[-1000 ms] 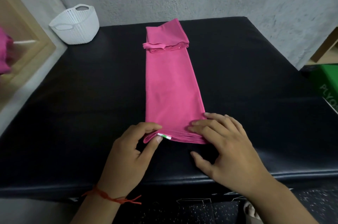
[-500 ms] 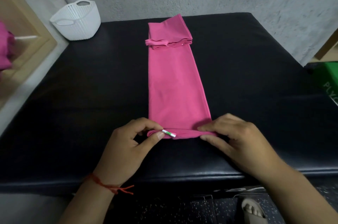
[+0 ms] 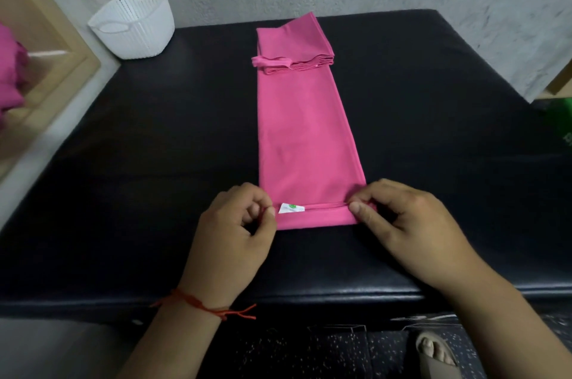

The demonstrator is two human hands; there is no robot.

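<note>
near hem folded over since before | both hands point(image 3: 312, 224) pinch pink cloth point(image 3: 305, 137)

pink cloth point(image 3: 306, 137), black table point(image 3: 154, 162), white ribbed basket point(image 3: 136, 25)

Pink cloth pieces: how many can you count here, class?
3. A long strip on the black table, pinched by the left hand and right hand; a folded pile on its far end, perhaps several cloths; a bundle at the left edge, partly cut off.
</note>
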